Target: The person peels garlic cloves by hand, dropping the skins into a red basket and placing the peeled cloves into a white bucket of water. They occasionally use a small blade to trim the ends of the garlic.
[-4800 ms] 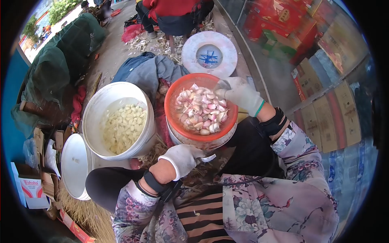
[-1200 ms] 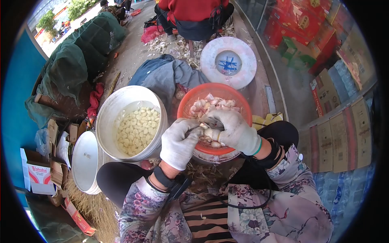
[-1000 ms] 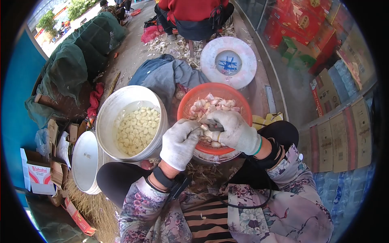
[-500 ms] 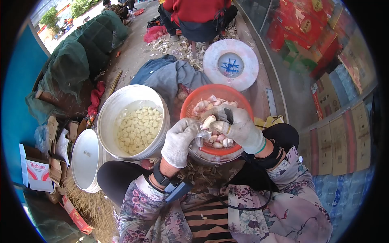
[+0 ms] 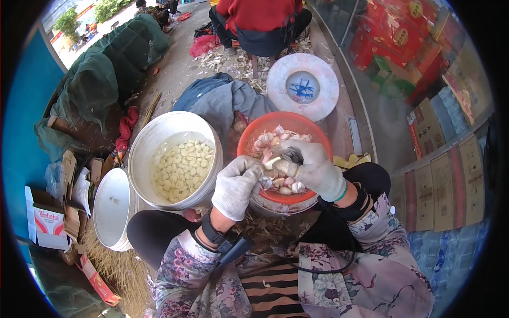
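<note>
Both hands wear whitish gloves and meet over the left part of an orange basket [image 5: 317, 129] of unpeeled garlic cloves [image 5: 287, 185]. My left hand [image 5: 236, 186] is closed, its thumb and fingertips pinched on a thin piece of garlic skin. Just beside it, my right hand [image 5: 313, 167] has its fingers curled round a pale garlic clove [image 5: 272, 162]. The dark thing at its fingers is blurred. Left of the hands stands a white bucket [image 5: 139, 153] with peeled cloves [image 5: 183, 168] in water.
A round white lid [image 5: 327, 85] lies behind the basket, near dark cloth [image 5: 204, 100]. An empty white bucket [image 5: 110, 212] is at the left. Ahead sits a person in red [image 5: 260, 18] among scattered skins. Boxes [image 5: 442, 196] stand behind glass at the right.
The right fingers have tilted and curled further over the clove, and the dark piece at them shows less. The left hand stays almost in place. The view has shifted slightly.
</note>
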A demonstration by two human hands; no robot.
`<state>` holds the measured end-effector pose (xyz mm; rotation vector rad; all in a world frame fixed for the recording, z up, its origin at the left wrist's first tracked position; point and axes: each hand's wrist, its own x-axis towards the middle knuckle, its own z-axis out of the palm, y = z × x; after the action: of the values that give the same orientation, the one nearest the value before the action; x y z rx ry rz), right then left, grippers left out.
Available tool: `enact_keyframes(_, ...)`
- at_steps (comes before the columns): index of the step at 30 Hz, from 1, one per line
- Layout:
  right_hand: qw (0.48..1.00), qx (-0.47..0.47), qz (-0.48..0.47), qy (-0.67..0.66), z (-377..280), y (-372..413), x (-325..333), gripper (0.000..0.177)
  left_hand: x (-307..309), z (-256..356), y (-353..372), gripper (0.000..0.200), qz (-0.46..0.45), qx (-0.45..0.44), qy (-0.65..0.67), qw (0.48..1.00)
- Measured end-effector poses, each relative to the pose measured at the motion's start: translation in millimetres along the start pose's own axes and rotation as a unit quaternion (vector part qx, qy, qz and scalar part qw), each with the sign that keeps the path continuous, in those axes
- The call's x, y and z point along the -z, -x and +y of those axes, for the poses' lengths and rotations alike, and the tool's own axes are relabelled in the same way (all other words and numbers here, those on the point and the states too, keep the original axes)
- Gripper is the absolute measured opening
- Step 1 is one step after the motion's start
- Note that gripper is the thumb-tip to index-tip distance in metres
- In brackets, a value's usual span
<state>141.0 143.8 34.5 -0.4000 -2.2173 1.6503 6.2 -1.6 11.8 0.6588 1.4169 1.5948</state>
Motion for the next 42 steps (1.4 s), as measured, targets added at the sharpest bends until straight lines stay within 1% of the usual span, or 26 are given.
enact_keyframes(2,1.0,-0.009,0.014,0.022,1.4,0.3,-1.2,0.026,0.8,-2.6,-0.2,0.014,0.001,0.007,-0.006,1.0)
enact_keyframes(4,0.999,-0.014,0.019,0.022,3.2,0.7,-4.0,0.024,1.5,-8.1,-2.3,0.013,-0.006,0.024,0.055,0.998)
enact_keyframes(7,0.997,0.049,0.049,-0.037,10.5,-0.3,-9.9,0.02,2.1,-20.3,-5.8,0.013,-0.03,0.043,0.116,0.992)
enact_keyframes(8,0.995,0.001,0.028,-0.092,10.0,1.3,-9.8,0.021,1.3,-22.5,-6.4,0.013,-0.041,0.048,0.13,0.989)
enact_keyframes(10,0.975,-0.095,-0.013,-0.201,7.6,4.3,-8.7,0.022,-2.4,-18.0,-4.0,0.014,-0.041,0.053,0.089,0.994)
enact_keyframes(11,0.97,-0.096,-0.015,-0.221,6.0,4.3,-8.5,0.024,-3.4,-16.2,-3.2,0.015,-0.042,0.056,0.067,0.995)
enact_keyframes(13,0.96,-0.097,-0.019,-0.262,3.8,4.3,-8.2,0.026,-0.1,-16.2,-3.6,0.015,-0.039,0.039,0.081,0.995)
enact_keyframes(16,0.98,-0.022,0.021,-0.196,17.1,-0.7,-8.2,0.03,4.2,-15.1,-4.9,0.016,-0.024,0.002,0.107,0.994)
enact_keyframes(17,0.989,0.0,0.024,-0.143,16.8,-1.7,-6.0,0.03,5.9,-14.6,-5.4,0.016,-0.017,-0.012,0.117,0.993)
enact_keyframes(19,0.998,0.044,0.031,-0.034,14.5,-3.0,-0.8,0.033,10.1,-16.0,-6.6,0.016,-0.019,-0.013,0.087,0.996)
enact_keyframes(22,0.998,0.014,-0.017,-0.066,16.4,4.3,-9.7,0.035,4.2,-4.1,-2.7,0.017,-0.015,0.012,0.017,1.0)
enact_keyframes(23,0.996,0.007,-0.012,-0.091,13.0,5.8,-12.4,0.036,1.3,0.0,-0.9,0.017,-0.014,0.025,-0.012,1.0)
enact_keyframes(26,0.991,-0.041,-0.005,-0.128,6.0,1.0,-6.3,0.034,0.3,-3.7,2.2,0.015,-0.022,-0.004,0.034,0.999)
enact_keyframes(27,0.977,-0.041,0.042,-0.204,6.6,2.5,-8.7,0.028,2.3,-3.7,3.3,0.014,-0.039,-0.027,0.016,0.999)
enact_keyframes(29,0.952,-0.109,0.051,-0.282,7.4,0.7,-0.1,0.025,8.1,-2.5,5.6,0.013,-0.076,-0.073,-0.022,0.994)
enact_keyframes(30,0.935,-0.144,0.057,-0.32,8.1,0.9,6.7,0.024,7.3,-0.2,8.6,0.011,-0.119,-0.057,-0.024,0.991)
enact_keyframes(31,0.929,-0.163,0.037,-0.329,19.2,0.9,13.8,0.022,5.8,4.8,13.6,0.01,-0.161,-0.042,-0.025,0.986)
enact_keyframes(32,0.924,-0.175,0.07,-0.333,23.4,-1.2,14.4,0.023,4.5,10.2,18.5,0.008,-0.202,-0.026,-0.026,0.979)
enact_keyframes(33,0.918,-0.187,0.101,-0.336,25.6,-3.7,14.2,0.025,0.7,15.8,20.8,0.004,-0.248,-0.021,-0.088,0.964)
enact_keyframes(35,0.892,-0.206,0.174,-0.363,32.6,-16.4,14.0,0.026,5.4,-0.7,17.7,0.003,-0.354,-0.135,-0.202,0.903)
enact_keyframes(36,0.923,-0.174,0.132,-0.318,29.6,-22.2,19.4,0.027,7.1,-8.1,18.2,0.005,-0.396,-0.186,-0.243,0.866)
enact_keyframes(37,0.939,-0.155,0.122,-0.282,18.2,-29.1,16.9,0.028,11.8,-23.9,17.8,0.008,-0.439,-0.17,-0.279,0.837)
enact_keyframes(38,0.954,-0.134,0.113,-0.243,1.6,-38.4,9.1,0.029,13.1,-37.5,19.7,0.014,-0.438,-0.148,-0.327,0.824)
enact_keyframes(40,0.977,-0.04,-0.006,-0.211,-27.5,-53.9,-13.4,0.03,16.2,-55.7,25.8,0.026,-0.429,-0.106,-0.424,0.791)
enact_keyframes(41,0.987,-0.043,-0.005,-0.154,-40.5,-62.1,-18.9,0.028,20.5,-57.2,25.2,0.038,-0.435,-0.058,-0.491,0.753)
enact_keyframes(42,0.994,-0.048,-0.005,-0.095,-52.1,-70.0,-21.8,0.027,22.2,-55.3,25.4,0.038,-0.431,-0.033,-0.526,0.733)
